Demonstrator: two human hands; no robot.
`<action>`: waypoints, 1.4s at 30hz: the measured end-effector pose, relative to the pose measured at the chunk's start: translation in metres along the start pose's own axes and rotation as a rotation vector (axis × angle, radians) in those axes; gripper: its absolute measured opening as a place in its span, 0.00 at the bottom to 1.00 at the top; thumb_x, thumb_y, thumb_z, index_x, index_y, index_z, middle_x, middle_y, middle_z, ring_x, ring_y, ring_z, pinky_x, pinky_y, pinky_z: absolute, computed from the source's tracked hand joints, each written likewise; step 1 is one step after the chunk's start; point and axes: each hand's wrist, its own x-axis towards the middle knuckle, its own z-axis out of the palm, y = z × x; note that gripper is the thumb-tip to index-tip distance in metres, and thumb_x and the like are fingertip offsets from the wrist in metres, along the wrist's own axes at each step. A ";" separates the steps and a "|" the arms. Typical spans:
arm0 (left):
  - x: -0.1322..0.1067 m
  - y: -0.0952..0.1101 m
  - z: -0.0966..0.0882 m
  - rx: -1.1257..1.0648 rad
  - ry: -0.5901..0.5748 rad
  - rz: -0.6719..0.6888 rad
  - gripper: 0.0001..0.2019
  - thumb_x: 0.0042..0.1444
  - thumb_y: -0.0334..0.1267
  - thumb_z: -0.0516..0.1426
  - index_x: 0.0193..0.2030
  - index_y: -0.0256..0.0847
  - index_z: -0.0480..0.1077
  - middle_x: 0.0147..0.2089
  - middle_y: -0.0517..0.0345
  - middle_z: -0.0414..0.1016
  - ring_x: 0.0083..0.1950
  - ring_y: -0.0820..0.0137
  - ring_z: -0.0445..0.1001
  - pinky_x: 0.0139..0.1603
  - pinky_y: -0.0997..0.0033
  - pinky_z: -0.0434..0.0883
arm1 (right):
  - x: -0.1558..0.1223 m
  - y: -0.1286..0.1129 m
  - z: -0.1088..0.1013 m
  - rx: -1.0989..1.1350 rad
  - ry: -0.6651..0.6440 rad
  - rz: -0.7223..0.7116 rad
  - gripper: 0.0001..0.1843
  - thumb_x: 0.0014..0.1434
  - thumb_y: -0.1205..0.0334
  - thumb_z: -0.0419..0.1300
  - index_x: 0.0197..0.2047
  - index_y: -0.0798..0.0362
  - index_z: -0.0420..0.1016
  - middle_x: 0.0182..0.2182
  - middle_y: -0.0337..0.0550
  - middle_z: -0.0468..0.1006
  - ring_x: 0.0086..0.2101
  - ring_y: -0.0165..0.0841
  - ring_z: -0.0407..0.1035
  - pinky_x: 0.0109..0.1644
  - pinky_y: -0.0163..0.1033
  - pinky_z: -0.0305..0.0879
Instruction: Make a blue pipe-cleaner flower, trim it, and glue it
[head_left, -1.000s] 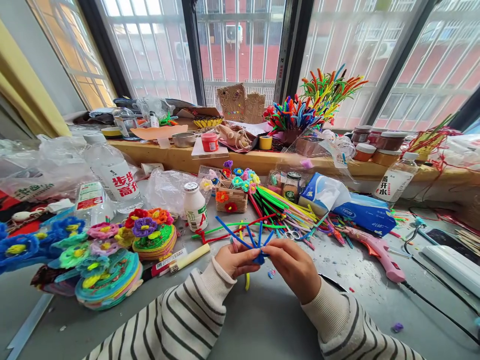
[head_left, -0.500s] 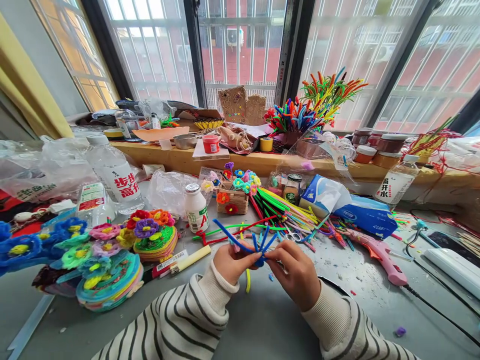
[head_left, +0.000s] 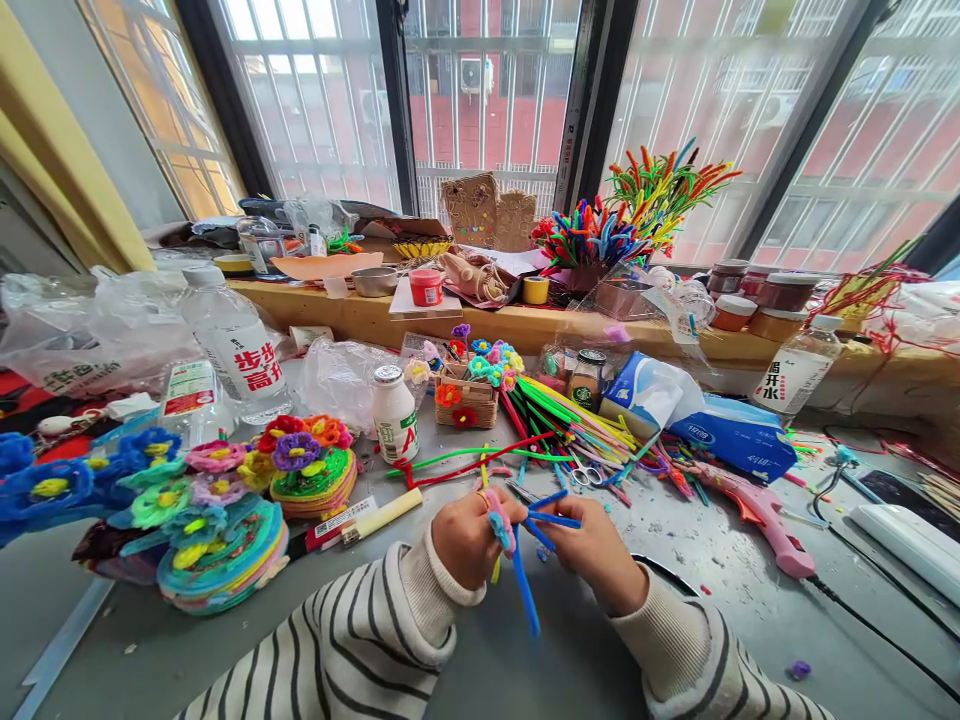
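Blue pipe cleaners [head_left: 527, 595], bent and joined near one point, are pinched between my two hands above the table's front. My left hand [head_left: 465, 540] is closed on their joined end, and one long strand hangs down from it. A fuzzy pink and light-blue pipe-cleaner band [head_left: 498, 522] sits on a finger of that hand. My right hand [head_left: 596, 552] grips the shorter blue strands with thumb and fingers, a few ends sticking out. Just behind the hands lie scissors [head_left: 583, 474] and a yellow pipe cleaner partly hidden by my left hand.
Pipe-cleaner flowers [head_left: 191, 500] on round coiled bases stand left, near a white bottle [head_left: 394, 415]. Behind are a flower basket [head_left: 466, 402] and a pile of pipe cleaners [head_left: 577, 415]. A blue tissue pack [head_left: 731, 437] and a pink glue gun [head_left: 765, 510] lie right. A cluttered ledge runs below the window.
The blue piece has been turned over: its strands pointed up and left before, and now one hangs down while others point right. My left hand has rolled, bringing the pink band into view.
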 end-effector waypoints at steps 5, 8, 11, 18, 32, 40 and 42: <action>0.004 0.002 -0.006 -0.051 -0.043 0.028 0.10 0.46 0.31 0.49 0.30 0.41 0.71 0.30 0.50 0.73 0.33 0.68 0.69 0.35 0.72 0.64 | 0.001 0.000 -0.001 0.438 -0.267 0.254 0.12 0.39 0.60 0.58 0.15 0.57 0.60 0.08 0.27 0.51 0.10 0.16 0.42 0.10 0.24 0.34; 0.009 0.003 -0.008 -0.211 0.036 -0.152 0.05 0.40 0.34 0.54 0.26 0.40 0.71 0.28 0.52 0.73 0.32 0.67 0.69 0.34 0.72 0.66 | 0.002 0.000 -0.004 0.384 -0.305 0.186 0.10 0.41 0.59 0.58 0.20 0.57 0.63 0.10 0.28 0.55 0.10 0.17 0.48 0.10 0.23 0.40; 0.014 0.000 -0.005 -0.519 0.136 -0.454 0.08 0.33 0.37 0.59 0.23 0.36 0.68 0.28 0.53 0.72 0.29 0.68 0.70 0.28 0.70 0.68 | 0.003 0.000 -0.007 0.119 -0.195 -0.064 0.11 0.45 0.57 0.55 0.24 0.58 0.65 0.14 0.33 0.61 0.12 0.20 0.56 0.13 0.26 0.53; 0.018 -0.003 -0.004 -0.942 0.059 -0.872 0.16 0.24 0.35 0.62 0.24 0.33 0.66 0.19 0.60 0.71 0.22 0.72 0.70 0.22 0.73 0.68 | -0.003 -0.002 -0.011 -0.552 0.197 -0.774 0.10 0.51 0.66 0.49 0.38 0.54 0.65 0.32 0.46 0.64 0.30 0.30 0.62 0.31 0.35 0.62; 0.015 0.003 -0.001 -0.902 0.049 -0.864 0.14 0.23 0.35 0.63 0.21 0.32 0.67 0.17 0.60 0.70 0.22 0.72 0.70 0.22 0.73 0.70 | -0.006 0.000 -0.012 -1.075 0.266 -1.138 0.08 0.52 0.69 0.49 0.33 0.56 0.68 0.26 0.43 0.69 0.26 0.29 0.59 0.29 0.34 0.58; 0.013 -0.002 0.002 -0.802 0.068 -0.751 0.14 0.26 0.36 0.62 0.22 0.31 0.66 0.18 0.60 0.69 0.21 0.72 0.69 0.23 0.72 0.69 | -0.007 0.001 -0.005 -0.980 0.292 -1.048 0.06 0.51 0.69 0.50 0.29 0.56 0.67 0.24 0.43 0.68 0.27 0.29 0.60 0.29 0.33 0.59; 0.015 -0.003 0.000 -0.869 -0.016 -0.821 0.15 0.25 0.36 0.62 0.22 0.31 0.66 0.18 0.59 0.70 0.23 0.71 0.70 0.24 0.72 0.68 | -0.006 0.001 -0.005 -0.985 0.285 -1.063 0.06 0.51 0.69 0.49 0.29 0.56 0.67 0.25 0.43 0.68 0.27 0.29 0.60 0.29 0.33 0.59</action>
